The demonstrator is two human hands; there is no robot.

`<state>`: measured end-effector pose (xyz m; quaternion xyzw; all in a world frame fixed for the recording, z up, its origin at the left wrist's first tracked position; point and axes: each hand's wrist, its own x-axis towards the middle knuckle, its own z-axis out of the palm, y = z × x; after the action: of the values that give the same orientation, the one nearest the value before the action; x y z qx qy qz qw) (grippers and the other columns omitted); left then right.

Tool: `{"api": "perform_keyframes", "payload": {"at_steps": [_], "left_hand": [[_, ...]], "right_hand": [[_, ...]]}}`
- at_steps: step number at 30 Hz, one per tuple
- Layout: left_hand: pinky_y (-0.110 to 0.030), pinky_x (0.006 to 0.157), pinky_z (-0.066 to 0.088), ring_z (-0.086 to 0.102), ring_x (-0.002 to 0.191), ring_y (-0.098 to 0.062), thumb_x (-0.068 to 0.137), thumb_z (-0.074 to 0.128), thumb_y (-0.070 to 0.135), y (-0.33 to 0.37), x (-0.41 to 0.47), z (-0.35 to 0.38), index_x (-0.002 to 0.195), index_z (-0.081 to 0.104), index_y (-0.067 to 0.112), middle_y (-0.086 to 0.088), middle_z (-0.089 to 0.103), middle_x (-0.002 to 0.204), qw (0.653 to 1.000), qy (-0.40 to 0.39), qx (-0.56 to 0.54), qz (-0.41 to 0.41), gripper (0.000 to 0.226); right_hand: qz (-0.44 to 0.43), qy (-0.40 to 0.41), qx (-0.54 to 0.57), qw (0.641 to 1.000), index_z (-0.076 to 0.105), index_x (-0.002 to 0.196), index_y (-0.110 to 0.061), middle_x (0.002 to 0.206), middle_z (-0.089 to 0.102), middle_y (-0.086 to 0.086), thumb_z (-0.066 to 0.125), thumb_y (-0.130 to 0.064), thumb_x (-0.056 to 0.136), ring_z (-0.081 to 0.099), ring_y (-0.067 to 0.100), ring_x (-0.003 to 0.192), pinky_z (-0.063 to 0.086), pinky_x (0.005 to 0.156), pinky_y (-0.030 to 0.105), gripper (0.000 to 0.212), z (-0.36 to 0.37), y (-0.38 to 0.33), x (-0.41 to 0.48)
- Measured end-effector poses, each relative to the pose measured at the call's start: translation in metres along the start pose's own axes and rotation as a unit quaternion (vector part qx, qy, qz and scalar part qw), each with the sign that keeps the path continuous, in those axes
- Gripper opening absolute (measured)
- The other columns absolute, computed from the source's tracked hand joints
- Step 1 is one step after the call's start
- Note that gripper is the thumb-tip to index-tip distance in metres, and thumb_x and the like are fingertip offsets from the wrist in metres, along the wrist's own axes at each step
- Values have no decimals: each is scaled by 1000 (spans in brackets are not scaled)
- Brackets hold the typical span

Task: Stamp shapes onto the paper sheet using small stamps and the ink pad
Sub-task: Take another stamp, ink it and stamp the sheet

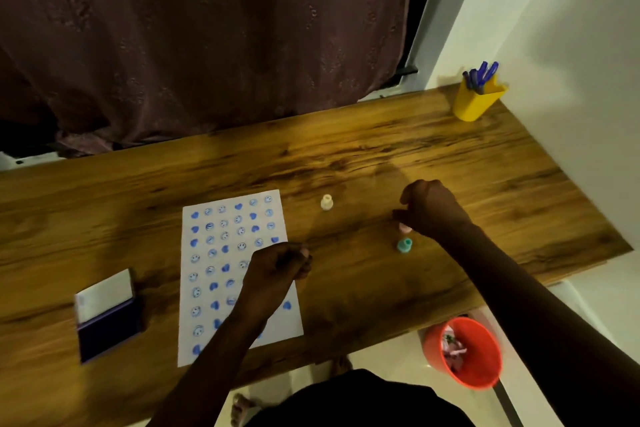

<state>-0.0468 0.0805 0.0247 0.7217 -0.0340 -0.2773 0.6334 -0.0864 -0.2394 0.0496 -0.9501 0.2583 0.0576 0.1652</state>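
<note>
Your left hand [277, 265] sits curled in a loose fist over the right edge of the paper sheet [221, 253], frame centre; whether it holds anything, you cannot tell. Your right hand [429, 210] is bunched at centre right, fingertips pinched on a pink stamp [405, 227] standing on the desk [381, 156].

Desk: dark-grained wood, running from lower left to upper right. Brown patterned curtain [194, 28] fills the upper left; white wall [571, 28] at upper right. Yellow cup [476, 100] of blue pens [481, 74] in the desk's far right corner. Red bucket [464, 354] on the pale floor, lower right.

Sheet: white, covered in rows of blue hearts and smiley faces. Long axis runs top to bottom of frame, leaning slightly.

Teal stamp [404, 245] stands upright just below the pink one. Cream stamp [326, 202] upright, right of the sheet's top corner. Ink pad [107, 315] lies open at lower left, lid raised, dark blue pad showing.
</note>
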Motion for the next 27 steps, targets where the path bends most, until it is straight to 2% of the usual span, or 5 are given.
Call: {"api": "perform_keyframes", "payload": {"at_steps": [11, 16, 19, 22, 27], "left_hand": [[-42, 88, 63, 78, 90, -25, 96, 70, 19, 0, 3, 18, 94, 80, 23, -7, 82, 90, 1000, -29, 5, 3, 10], [-46, 92, 63, 78, 92, -26, 95, 72, 19, 6, 1, 15, 100, 80, 22, -7, 82, 93, 999, -30, 7, 25, 10], [-44, 91, 63, 78, 95, -25, 94, 72, 19, 13, -1, 13, 97, 81, 30, -6, 81, 96, 999, -27, -16, 36, 14], [-32, 86, 63, 78, 97, -19, 94, 73, 19, 21, -6, 5, 103, 79, 37, 1, 82, 102, 998, -26, -37, 48, 21], [-23, 83, 62, 79, 96, -16, 96, 70, 15, 27, -15, -17, 131, 68, 21, 3, 82, 102, 996, -12, -72, 55, 36]], "right_hand": [[25, -4, 33, 999, 74, 81, -7, 76, 73, 12, 84, -30, 78, 71, 27, 72, 58, 59, 36, 26, 11, 13, -15], [-3, 12, 139, 990, 72, 64, -3, 64, 70, 17, 85, -39, 78, 64, 20, 54, 48, 52, 35, 40, -5, -5, -19], [11, 3, 265, 964, 78, 72, -10, 70, 73, 17, 83, -44, 80, 70, 28, 62, 53, 58, 40, 36, -15, -30, -29], [21, -59, 409, 910, 82, 79, -14, 75, 77, 16, 83, -40, 82, 66, 19, 59, 50, 54, 30, 25, -15, -61, -42], [8, -166, 487, 857, 83, 86, -17, 82, 79, 12, 81, -36, 85, 65, 12, 62, 48, 53, 22, 20, 0, -111, -60]]}}
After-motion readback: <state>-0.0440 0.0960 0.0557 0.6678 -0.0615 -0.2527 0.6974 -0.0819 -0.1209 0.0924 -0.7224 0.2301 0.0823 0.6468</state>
